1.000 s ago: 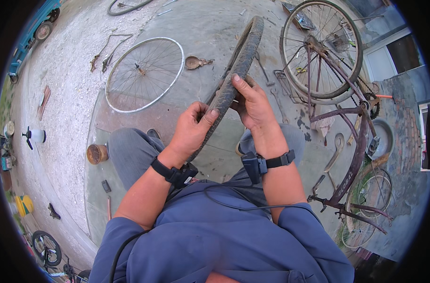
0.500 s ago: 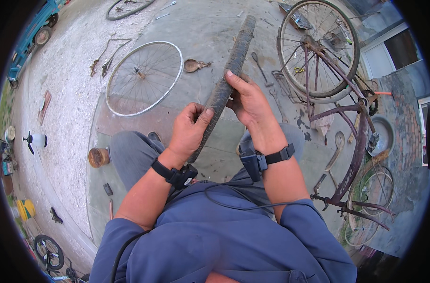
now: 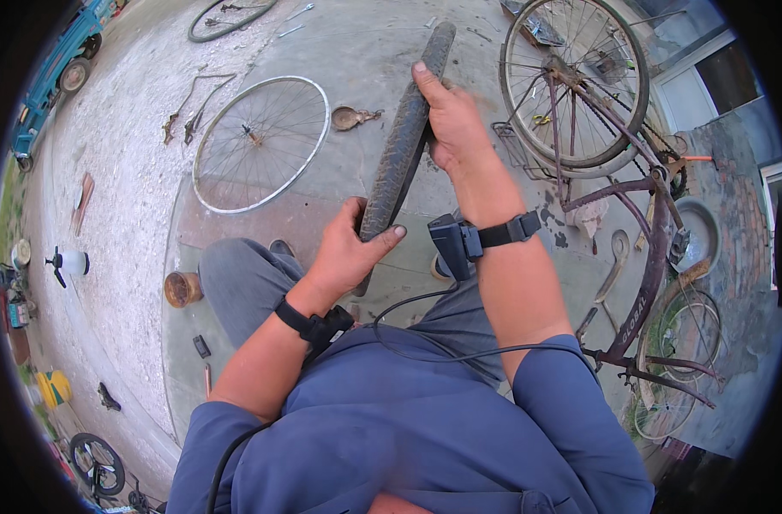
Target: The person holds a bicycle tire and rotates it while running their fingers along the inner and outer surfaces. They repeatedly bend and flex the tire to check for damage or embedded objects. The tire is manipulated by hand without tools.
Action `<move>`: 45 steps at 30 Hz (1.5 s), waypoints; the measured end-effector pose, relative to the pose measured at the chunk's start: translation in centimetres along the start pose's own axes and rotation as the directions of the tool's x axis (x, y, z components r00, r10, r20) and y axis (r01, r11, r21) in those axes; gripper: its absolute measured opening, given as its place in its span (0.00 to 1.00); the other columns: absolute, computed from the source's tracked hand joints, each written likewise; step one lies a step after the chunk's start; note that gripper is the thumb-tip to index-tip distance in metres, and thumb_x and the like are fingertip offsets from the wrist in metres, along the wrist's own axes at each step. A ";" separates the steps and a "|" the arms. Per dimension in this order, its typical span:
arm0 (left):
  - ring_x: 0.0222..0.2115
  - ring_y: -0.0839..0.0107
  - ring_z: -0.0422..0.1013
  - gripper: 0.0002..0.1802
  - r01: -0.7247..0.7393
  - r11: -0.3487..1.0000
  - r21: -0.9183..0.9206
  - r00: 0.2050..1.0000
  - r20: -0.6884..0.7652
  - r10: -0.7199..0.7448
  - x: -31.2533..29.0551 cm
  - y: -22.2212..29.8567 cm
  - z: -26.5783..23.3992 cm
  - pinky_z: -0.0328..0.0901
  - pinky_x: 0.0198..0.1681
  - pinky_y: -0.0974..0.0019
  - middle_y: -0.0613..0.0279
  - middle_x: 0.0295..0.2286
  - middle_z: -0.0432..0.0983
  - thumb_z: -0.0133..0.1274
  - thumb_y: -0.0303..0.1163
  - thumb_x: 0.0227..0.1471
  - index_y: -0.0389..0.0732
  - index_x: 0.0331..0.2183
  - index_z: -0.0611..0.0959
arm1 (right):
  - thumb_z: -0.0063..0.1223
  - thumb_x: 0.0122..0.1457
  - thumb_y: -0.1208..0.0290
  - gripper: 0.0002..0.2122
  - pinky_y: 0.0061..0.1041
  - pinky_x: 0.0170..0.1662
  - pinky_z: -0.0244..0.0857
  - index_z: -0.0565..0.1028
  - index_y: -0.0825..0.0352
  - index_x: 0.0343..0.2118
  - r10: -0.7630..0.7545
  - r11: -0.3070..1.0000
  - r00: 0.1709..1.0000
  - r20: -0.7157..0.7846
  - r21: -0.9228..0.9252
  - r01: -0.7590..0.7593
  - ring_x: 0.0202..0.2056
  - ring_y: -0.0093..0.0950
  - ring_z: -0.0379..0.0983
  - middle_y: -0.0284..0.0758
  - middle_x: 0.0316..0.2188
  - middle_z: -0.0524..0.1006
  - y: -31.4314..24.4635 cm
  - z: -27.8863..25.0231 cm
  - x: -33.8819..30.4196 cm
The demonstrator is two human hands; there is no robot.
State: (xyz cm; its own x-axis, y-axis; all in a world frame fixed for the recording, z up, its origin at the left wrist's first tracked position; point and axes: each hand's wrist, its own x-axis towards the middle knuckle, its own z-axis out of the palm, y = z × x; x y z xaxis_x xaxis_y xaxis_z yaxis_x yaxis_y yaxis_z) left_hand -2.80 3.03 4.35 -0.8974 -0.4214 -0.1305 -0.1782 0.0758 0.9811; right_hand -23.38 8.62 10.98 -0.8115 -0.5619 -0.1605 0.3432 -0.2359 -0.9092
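A worn black bicycle tyre [image 3: 403, 141], seen edge-on with its tread up, slants in front of me from near my lap to the upper middle. My left hand [image 3: 346, 250] is closed round its lower part, thumb pointing right across the near side. Higher up, my right hand [image 3: 456, 122] grips the tyre's right side, with the thumb on the tread and the other fingers mostly hidden behind it. Just left of the tyre, a bare spoked wheel [image 3: 324, 128] lies on the ground, and a rusty round metal part [image 3: 344, 118] is beside it.
An upturned bicycle frame [image 3: 644, 283] with a wheel [image 3: 504, 60] stands at the right, a grey basin [image 3: 704, 224] beyond it. A rusty tin [image 3: 182, 290] sits by my left knee. A spray bottle [image 3: 74, 262], a yellow bucket [image 3: 55, 388] and a blue cart [image 3: 52, 81] are farther left.
My right hand has slid up along the tyre toward its far end. My left hand has moved slightly down, its thumb now stretched across. The tyre has turned a little more upright.
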 end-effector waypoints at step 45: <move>0.31 0.82 0.66 0.16 0.155 0.787 -0.598 0.987 0.119 -0.103 2.4 -0.2 -0.6 0.62 0.34 0.75 0.69 0.31 0.73 0.55 0.41 0.63 0.35 0.41 0.77 | 0.66 0.52 0.77 0.19 0.23 0.37 0.70 0.71 0.72 0.44 -0.072 0.995 0.997 0.007 0.066 0.072 0.34 0.20 0.73 0.31 0.33 0.75 4.9 0.0 -5.3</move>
State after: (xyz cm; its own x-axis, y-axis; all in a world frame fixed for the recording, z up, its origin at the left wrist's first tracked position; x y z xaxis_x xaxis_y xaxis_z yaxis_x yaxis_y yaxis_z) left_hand -4.70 1.47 3.91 -0.9158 -0.3164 -0.2474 -0.0376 -0.5459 0.8370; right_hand -17.38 10.45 7.39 -0.8309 -0.5488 -0.0916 0.3143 -0.3272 -0.8912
